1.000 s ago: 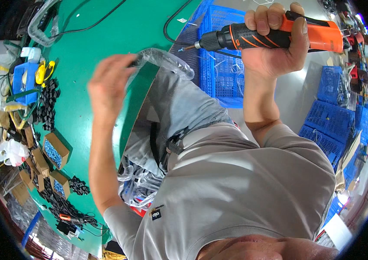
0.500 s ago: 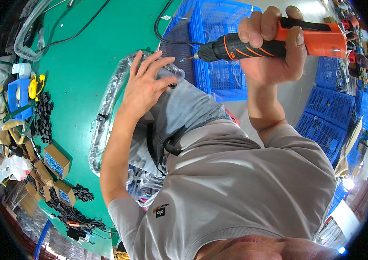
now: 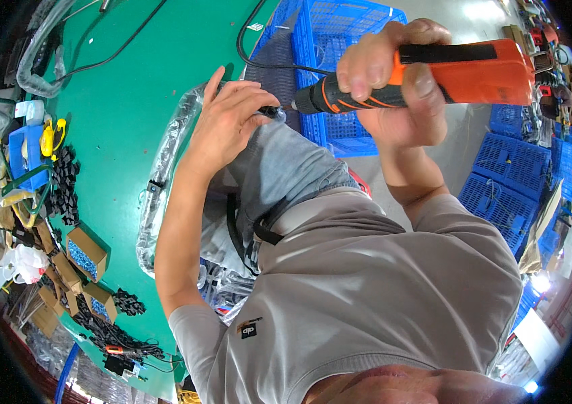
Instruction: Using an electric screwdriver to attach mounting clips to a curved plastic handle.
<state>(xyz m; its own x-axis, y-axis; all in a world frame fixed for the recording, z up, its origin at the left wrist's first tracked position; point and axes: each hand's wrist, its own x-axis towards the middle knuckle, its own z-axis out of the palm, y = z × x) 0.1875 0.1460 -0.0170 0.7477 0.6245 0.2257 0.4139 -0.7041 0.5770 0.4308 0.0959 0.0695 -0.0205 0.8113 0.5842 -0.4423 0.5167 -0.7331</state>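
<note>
Driver bit [image 3: 288, 106]: tip too small to make out; contact with the black piece [image 3: 270, 111] cannot be told.
Black piece: partly covered by the left hand [image 3: 226, 124].
Power driver [image 3: 467, 74]: mid-body partly hidden by the right hand [image 3: 400, 126].
Black cable [image 3: 239, 42]: cut off by the upper edge.
Blue pieces [image 3: 82, 258]: too small to identify.
</note>
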